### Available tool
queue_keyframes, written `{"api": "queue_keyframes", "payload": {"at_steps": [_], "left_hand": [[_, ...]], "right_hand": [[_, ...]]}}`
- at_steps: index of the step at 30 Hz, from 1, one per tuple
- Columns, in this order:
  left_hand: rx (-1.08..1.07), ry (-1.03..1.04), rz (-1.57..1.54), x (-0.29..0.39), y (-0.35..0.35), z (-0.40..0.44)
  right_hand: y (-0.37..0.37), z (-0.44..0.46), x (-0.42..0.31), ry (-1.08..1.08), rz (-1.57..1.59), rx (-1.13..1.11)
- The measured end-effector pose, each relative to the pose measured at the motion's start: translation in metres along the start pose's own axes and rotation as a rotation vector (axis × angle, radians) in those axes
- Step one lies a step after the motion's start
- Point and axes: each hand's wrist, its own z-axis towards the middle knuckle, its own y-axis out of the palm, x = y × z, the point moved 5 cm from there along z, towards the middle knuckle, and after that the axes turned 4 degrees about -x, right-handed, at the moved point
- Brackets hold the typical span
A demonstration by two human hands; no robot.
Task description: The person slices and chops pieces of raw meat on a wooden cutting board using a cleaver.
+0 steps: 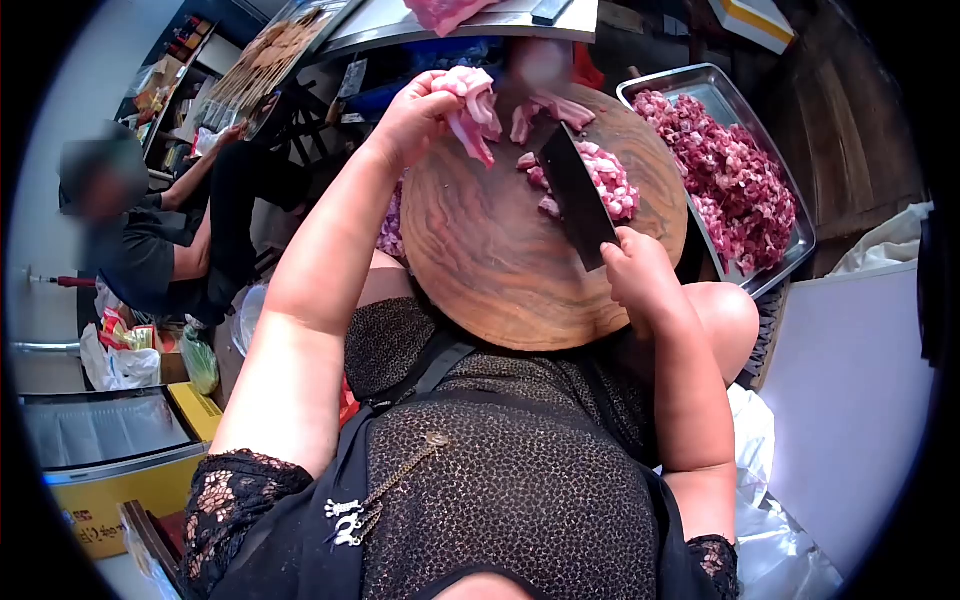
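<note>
My left hand (418, 115) is closed around strips of raw meat (470, 105), held up over the far left edge of a round wooden chopping block (500, 270). The strips hang down from my fingers. In my right hand (645, 270) is the handle of a cleaver (575, 195), its dark broad blade slanting away to the upper left over the block. Diced meat (610, 180) lies beside the blade, mostly on its right side. More meat strips (560, 108) rest near the block's far edge. A blurred patch hides part of that edge.
A metal tray (715, 85) heaped with cut meat (730, 170) stands at the block's right. Beyond the block is a table (510, 25) with a large meat piece (445, 12). A seated person (150, 230) works at the left near many skewers (265, 60).
</note>
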Motion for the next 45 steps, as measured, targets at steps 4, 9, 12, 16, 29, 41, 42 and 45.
{"api": "queue_keyframes", "payload": {"at_steps": [4, 9, 12, 16, 29, 41, 42, 45], "left_hand": [[-0.337, -0.156, 0.033, -0.001, 0.029, -0.042], [-0.134, -0.106, 0.995, -0.124, 0.003, -0.109], [-0.117, -0.466, 1.018, -0.092, 0.01, -0.129], [-0.09, -0.445, 0.388, -0.084, 0.002, -0.129], [-0.148, -0.313, 1.275, -0.112, 0.036, -0.09], [-0.024, -0.572, 0.383, -0.117, 0.054, -0.125], [-0.032, -0.641, 0.573, -0.122, 0.044, -0.131], [-0.199, -0.423, 1.147, -0.113, 0.03, -0.151]], "right_hand": [[0.007, -0.01, -0.001, 0.103, 0.108, -0.186], [0.017, -0.004, 0.01, 0.06, -0.038, -0.129], [0.012, 0.001, 0.014, 0.071, -0.073, -0.053], [0.012, 0.001, 0.013, 0.026, -0.123, -0.048], [0.01, 0.005, 0.016, 0.064, -0.117, -0.066], [0.012, 0.001, 0.012, 0.071, -0.097, -0.075], [0.012, 0.0, 0.014, 0.074, -0.094, -0.078], [0.015, 0.003, 0.013, 0.057, -0.098, -0.08]]}}
